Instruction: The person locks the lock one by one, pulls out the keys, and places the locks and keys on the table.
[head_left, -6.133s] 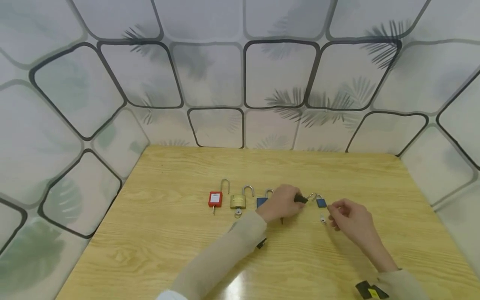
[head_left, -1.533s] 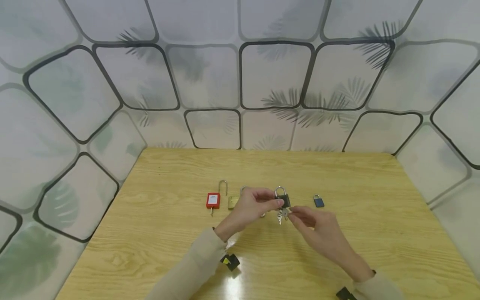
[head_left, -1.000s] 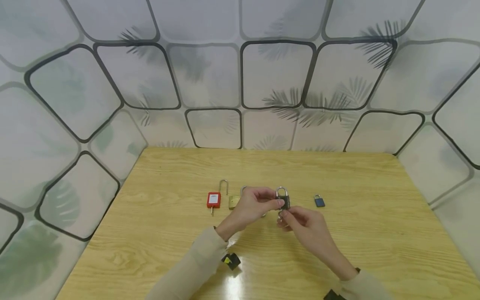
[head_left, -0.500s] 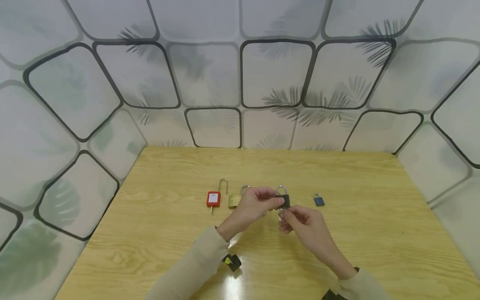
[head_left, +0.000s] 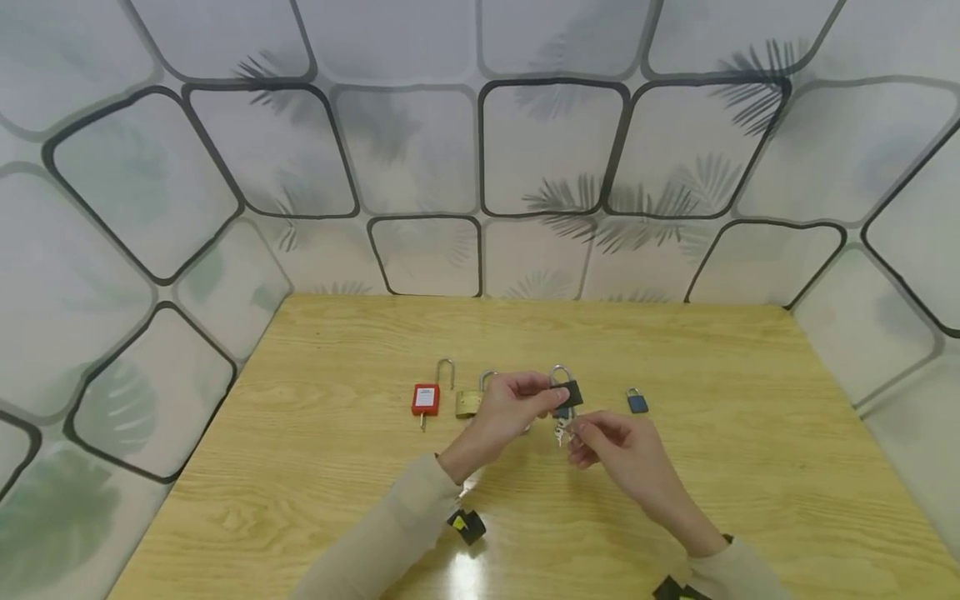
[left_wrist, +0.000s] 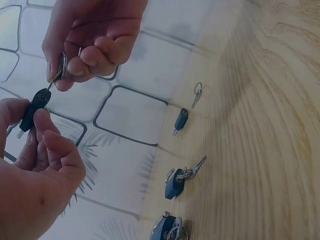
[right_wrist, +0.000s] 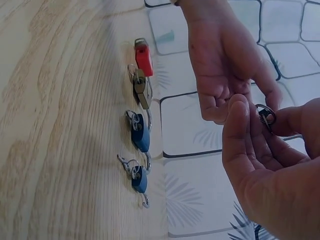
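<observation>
My left hand (head_left: 512, 417) pinches a black padlock (head_left: 572, 392) between thumb and fingers, shackle pointing up and away. My right hand (head_left: 626, 457) pinches a small key (left_wrist: 53, 81) with a metal ring (left_wrist: 62, 66). In the left wrist view, the key's shaft reaches the padlock's bottom face; how deep it sits I cannot tell. Both hands are above the table. Behind the black padlock, a blue padlock (head_left: 562, 412) shows partly. A smaller blue padlock (head_left: 637, 402) lies to the right, with loose keys (left_wrist: 197, 95) near it.
On the wooden table (head_left: 360, 333), a red padlock (head_left: 425, 399) with a raised shackle and a brass padlock (head_left: 468, 405) lie to the left. Another blue padlock (right_wrist: 141, 133) with keys is mostly hidden from the head by my left hand. Patterned curtains (head_left: 427, 150) stand behind.
Since the oldest frame, my left hand has carried the black padlock leftward, and my right hand has joined it at the keyhole end. In the last half second the padlock has tilted and risen slightly.
</observation>
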